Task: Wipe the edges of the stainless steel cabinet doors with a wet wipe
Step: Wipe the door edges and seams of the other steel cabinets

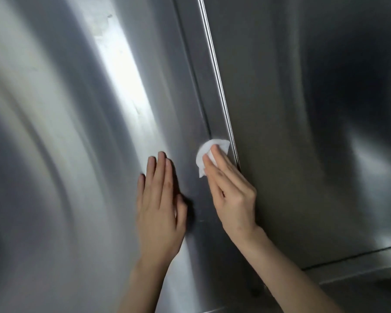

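Two stainless steel cabinet doors fill the view: the left door [66, 143] and the right door [303, 132], with a narrow steel strip [209, 91] and a seam between them. My right hand [231, 190] presses a folded white wet wipe [204, 152] flat against that strip with straight fingers, just left of the right door's edge. My left hand [159, 202] lies flat on the left door, fingers straight and together, a little left of and below the wipe.
The right door's bottom edge [352, 256] runs across the lower right, with a steel ledge [359, 274] under it. A bright light reflection [120, 64] streaks down the left door.
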